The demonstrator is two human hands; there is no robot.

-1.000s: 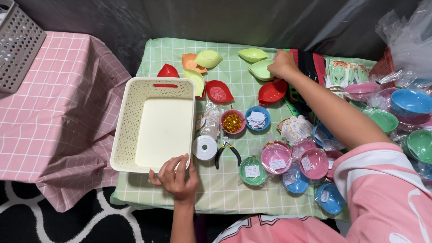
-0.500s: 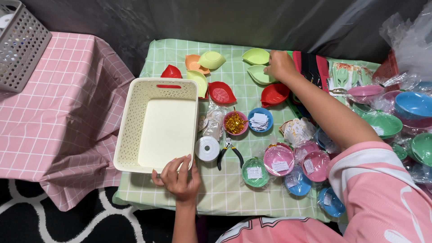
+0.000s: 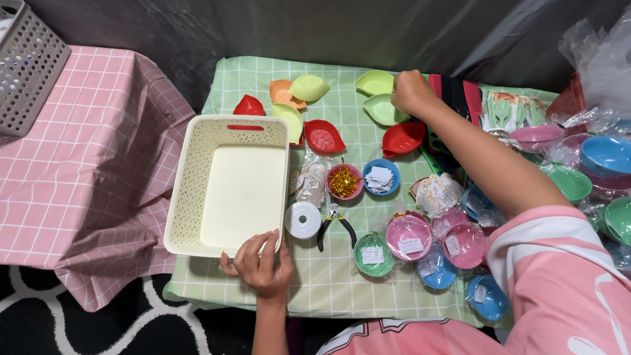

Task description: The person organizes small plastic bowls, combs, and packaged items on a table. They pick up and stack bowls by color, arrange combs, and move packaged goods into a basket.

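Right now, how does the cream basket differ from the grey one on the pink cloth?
The cream basket sits fully in view on the green table, its inside empty; the left hand grips its near rim. The grey basket is darker, cut off by the picture's edge, untouched. Both have perforated walls.

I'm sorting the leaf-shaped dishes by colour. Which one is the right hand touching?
The right hand rests on the pale green leaf dish lying nearer the person, just above the red leaf dish, not the green one behind it.

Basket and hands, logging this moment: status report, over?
Left hand grips cream basket near rim. Right hand on green leaf dishes. Basket empty; nothing in the way.
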